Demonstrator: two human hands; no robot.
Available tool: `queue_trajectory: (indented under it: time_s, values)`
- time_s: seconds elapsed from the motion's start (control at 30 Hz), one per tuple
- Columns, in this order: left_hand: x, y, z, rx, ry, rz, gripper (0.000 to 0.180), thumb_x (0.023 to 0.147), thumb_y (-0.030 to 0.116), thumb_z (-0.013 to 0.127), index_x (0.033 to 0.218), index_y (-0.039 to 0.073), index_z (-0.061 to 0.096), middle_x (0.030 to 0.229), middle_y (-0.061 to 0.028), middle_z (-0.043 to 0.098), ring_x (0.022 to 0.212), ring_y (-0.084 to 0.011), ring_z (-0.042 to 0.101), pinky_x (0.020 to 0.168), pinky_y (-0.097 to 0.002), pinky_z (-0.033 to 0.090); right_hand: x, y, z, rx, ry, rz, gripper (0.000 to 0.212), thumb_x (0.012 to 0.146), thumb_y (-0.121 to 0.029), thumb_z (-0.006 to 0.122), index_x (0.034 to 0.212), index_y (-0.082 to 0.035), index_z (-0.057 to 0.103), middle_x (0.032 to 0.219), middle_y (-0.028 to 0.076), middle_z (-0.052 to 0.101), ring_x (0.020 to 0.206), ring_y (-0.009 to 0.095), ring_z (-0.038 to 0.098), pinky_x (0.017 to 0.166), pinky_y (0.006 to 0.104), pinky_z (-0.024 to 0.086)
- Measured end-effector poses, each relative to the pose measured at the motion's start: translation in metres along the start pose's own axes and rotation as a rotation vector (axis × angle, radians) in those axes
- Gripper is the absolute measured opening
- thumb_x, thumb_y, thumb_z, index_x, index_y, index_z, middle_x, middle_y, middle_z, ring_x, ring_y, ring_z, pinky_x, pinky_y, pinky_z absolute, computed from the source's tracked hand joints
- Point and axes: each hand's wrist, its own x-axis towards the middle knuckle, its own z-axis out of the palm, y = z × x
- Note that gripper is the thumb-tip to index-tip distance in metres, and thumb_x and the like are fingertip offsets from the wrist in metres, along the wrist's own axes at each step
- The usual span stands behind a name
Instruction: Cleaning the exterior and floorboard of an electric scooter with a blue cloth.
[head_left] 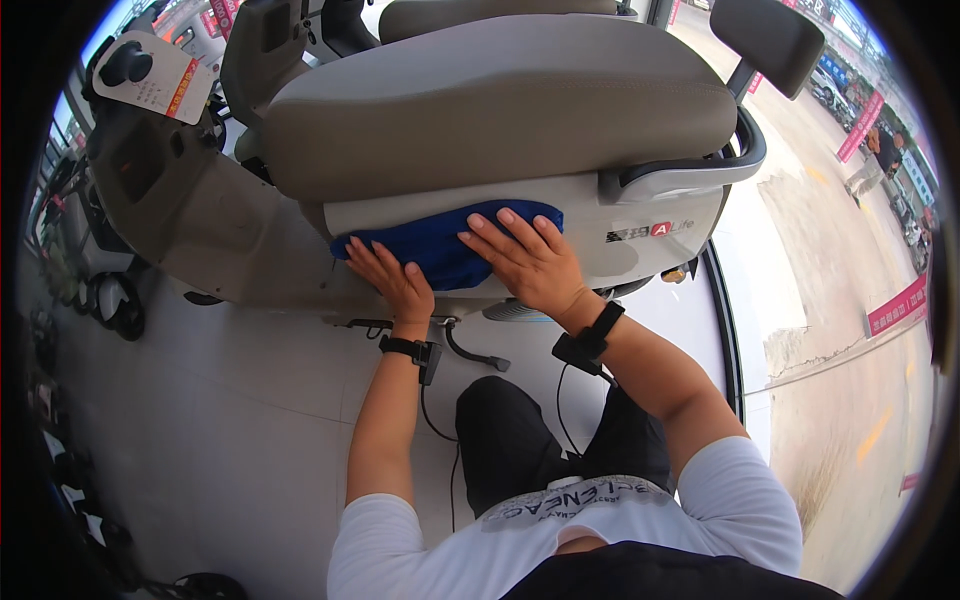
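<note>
A dark blue cloth (440, 240) is spread against the pale side panel (590, 265) of a scooter, below its grey-brown seat (500, 120). My left hand (398, 285) lies flat on the cloth's left end, fingers stretched and pointing up and left. Farther right, my right hand (535, 268) presses the cloth with its fingers extended and slightly apart. Both palms face the panel, and neither hand is closed round the cloth. Each wrist wears a black strap with a small device.
A kickstand (478, 352) sticks out low, below the panel. At the scooter's rear are a grab rail (690, 172) and a padded backrest (768, 45). A paper tag (150, 80) hangs at the front. More scooters line the left side; a person (882, 155) is outside at right.
</note>
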Motion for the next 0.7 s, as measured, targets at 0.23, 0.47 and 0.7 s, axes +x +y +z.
queue_trajectory:
  time_s: [0.23, 0.47, 0.7]
  values:
    - [-0.128, -0.012, 0.024, -0.086, -0.156, -0.095, 0.07, 0.098, 0.035, 0.039, 0.152, 0.005, 0.006, 0.153, -0.0333, -0.008, 0.141, -0.0546, -0.004, 0.111, -0.0667, 0.002, -0.1, -0.009, 0.046, 0.049, -0.153, -0.246, 0.063, 0.091, -0.01, 0.042, 0.15, -0.027, 0.031, 0.156, -0.014, 0.024, 0.146, 0.008, 0.016, 0.12, 0.0293, 0.009]
    - [-0.151, 0.002, 0.017, -0.029, -0.52, -0.163, 0.071, 0.094, 0.03, 0.053, 0.138, -0.013, 0.017, 0.147, -0.0418, -0.013, 0.135, -0.0635, -0.005, 0.108, -0.0702, 0.006, -0.156, 0.001, 0.064, 0.036, -0.248, -0.311, 0.063, 0.092, -0.007, 0.042, 0.151, -0.028, 0.029, 0.156, -0.016, 0.024, 0.145, 0.003, 0.015, 0.119, 0.0246, 0.01]
    - [-0.09, 0.025, 0.02, -0.037, -0.256, 0.184, 0.084, 0.096, 0.036, 0.048, 0.153, 0.01, -0.008, 0.154, -0.0277, -0.019, 0.138, -0.0562, -0.017, 0.108, -0.0692, -0.001, -0.136, 0.049, 0.028, -0.115, -0.124, -0.224, 0.053, 0.096, -0.021, 0.038, 0.148, -0.03, 0.035, 0.155, -0.018, 0.026, 0.144, 0.006, 0.019, 0.12, 0.0319, 0.007]
